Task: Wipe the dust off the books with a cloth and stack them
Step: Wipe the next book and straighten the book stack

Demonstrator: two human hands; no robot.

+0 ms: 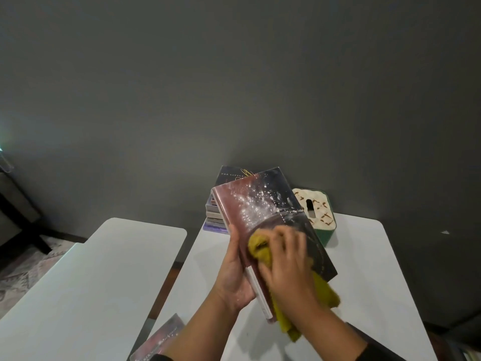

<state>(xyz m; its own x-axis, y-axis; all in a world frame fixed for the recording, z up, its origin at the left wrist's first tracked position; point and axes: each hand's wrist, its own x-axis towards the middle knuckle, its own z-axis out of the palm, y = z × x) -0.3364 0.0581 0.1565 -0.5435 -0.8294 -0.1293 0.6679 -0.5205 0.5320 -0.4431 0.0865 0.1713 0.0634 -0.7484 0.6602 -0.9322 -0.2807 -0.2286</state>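
Dusty hardback held up over the table's far edge, mid-wipe.

The left hand (234, 272) grips the book (268, 222) by its spine edge; the right hand (286, 259) presses a soft yellow cloth (260, 246) onto the cover. Stiff, probably weighty, jacket likely slick: best held at the spine. Stack (216, 217) waits behind.

wall (234, 87): dark grey, matte | tables: two white tabletops, left (86, 277), right (364, 282), narrow gap between | floor: patterned rug (23, 272) at left | dark furniture leg (31, 230) at left
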